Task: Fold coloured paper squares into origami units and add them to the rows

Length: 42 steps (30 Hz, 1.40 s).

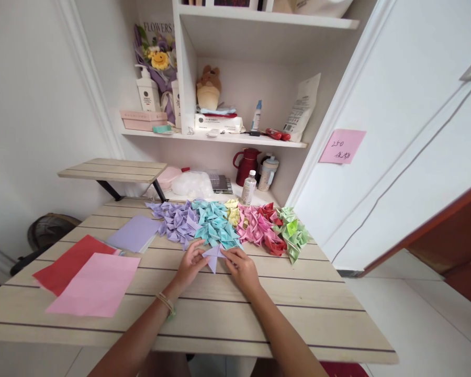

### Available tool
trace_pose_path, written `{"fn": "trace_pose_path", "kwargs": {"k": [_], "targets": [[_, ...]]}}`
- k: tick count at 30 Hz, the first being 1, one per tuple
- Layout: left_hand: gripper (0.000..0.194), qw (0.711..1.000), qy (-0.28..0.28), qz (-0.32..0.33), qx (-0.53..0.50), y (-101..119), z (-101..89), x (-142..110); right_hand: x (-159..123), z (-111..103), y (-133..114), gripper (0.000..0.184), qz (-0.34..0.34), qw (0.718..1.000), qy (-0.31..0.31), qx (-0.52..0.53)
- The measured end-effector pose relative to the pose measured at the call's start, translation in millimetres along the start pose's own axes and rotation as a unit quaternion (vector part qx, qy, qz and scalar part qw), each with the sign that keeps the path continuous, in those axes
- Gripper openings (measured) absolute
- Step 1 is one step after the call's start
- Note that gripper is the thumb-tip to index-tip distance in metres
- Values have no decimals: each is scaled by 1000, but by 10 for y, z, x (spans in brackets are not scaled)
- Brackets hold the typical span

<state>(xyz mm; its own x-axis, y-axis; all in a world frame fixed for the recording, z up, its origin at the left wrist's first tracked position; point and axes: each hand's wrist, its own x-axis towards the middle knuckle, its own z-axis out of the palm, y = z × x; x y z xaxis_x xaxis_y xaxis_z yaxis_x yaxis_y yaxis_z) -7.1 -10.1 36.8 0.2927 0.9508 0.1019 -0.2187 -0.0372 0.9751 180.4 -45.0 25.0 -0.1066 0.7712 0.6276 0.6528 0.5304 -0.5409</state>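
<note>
A partly folded piece of lavender origami paper (pixel 214 258) is held up between both hands over the wooden table (pixel 298 309). My left hand (pixel 192 260) pinches its left corner, and my right hand (pixel 241 268) has fingers closed on the right corner. One point of the paper faces down towards me. Just beyond the hands lie heaps of folded paper pieces: purple (pixel 177 221), turquoise (pixel 214 222), yellow (pixel 232 212), pink (pixel 256 225), red (pixel 275 245) and green (pixel 293 233).
At the left lie a pink sheet (pixel 96 285), red paper (pixel 73 264) and a lavender stack (pixel 135 232). Behind the heaps stand a clear bottle (pixel 248 188) and a red jug (pixel 246 166). A small raised shelf (pixel 113 170) sits at the back left.
</note>
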Motion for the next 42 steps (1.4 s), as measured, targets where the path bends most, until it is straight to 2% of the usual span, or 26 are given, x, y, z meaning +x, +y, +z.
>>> {"fn": "trace_pose_path", "kwargs": {"k": [6,16,22,31,38,42], "targets": [[49,999,1,21,34,-13,-1,-3,16,3,-8,31,23,999,-5,33],[45,999,-23,-7,37,-49,42,21,31,111,49,25,36,995,1,93],[34,998,-16,28,51,-79,30,42,32,125,36,24,65,991,-9,117],[20,984,-55,36,163,-181,15,292,67,70,133,21,102,983,66,140],[25,992,-38,42,115,-212,25,256,29,64,120,23,110,981,27,160],[31,985,-24,73,153,-161,60,216,-9,64,35,24,110,978,-3,175]]}}
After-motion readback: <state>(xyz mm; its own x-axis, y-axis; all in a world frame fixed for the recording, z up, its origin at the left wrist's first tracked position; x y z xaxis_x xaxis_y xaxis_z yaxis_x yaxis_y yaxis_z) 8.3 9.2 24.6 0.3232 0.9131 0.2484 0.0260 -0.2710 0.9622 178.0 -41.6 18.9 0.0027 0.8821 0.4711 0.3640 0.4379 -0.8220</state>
